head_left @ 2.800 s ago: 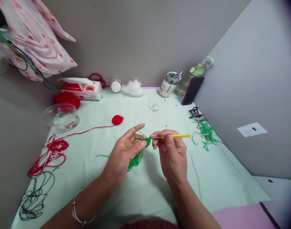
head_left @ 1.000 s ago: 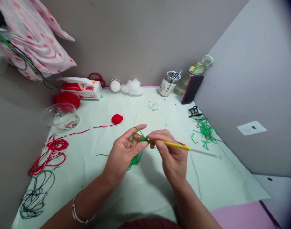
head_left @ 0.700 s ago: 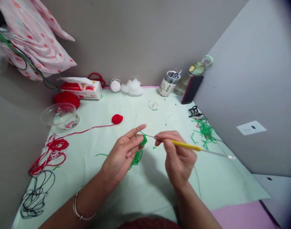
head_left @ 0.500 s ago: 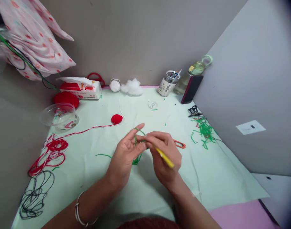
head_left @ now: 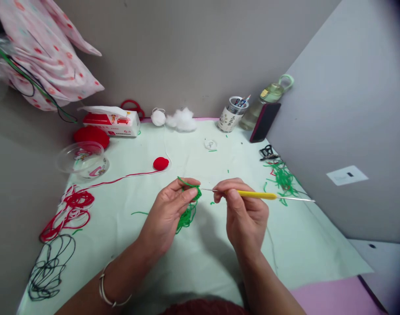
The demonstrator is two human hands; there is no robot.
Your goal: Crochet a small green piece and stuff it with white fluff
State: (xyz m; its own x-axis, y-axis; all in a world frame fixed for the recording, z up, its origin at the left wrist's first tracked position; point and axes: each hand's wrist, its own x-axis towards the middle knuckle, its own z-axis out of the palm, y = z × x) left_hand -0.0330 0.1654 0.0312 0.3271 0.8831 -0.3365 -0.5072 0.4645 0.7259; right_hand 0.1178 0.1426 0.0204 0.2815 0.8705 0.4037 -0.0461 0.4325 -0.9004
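Between thumb and fingers, my left hand (head_left: 163, 214) pinches a small green crochet piece (head_left: 197, 192); a strand of green yarn runs over its index finger. Below that hand lies a loose bundle of green yarn (head_left: 186, 218) on the cloth. My right hand (head_left: 247, 214) grips a crochet hook (head_left: 257, 194) with a yellow handle and thin metal ends. The hook lies nearly level, its left tip pointing at the green piece and close to its edge; whether it touches, I cannot tell.
Red and white yarn (head_left: 77, 201) and dark cord (head_left: 52, 267) lie at left, near a plastic tub (head_left: 93, 168). A red ball (head_left: 161, 163) sits mid-table. Along the back stand a tissue box (head_left: 121, 124), pen can (head_left: 231, 116) and phone (head_left: 264, 123). Green scraps (head_left: 283, 177) are at right.
My right hand has moved right, away from my left hand, and the hook has swung to nearly level. The left fingers have closed in around the green piece, which now shows.
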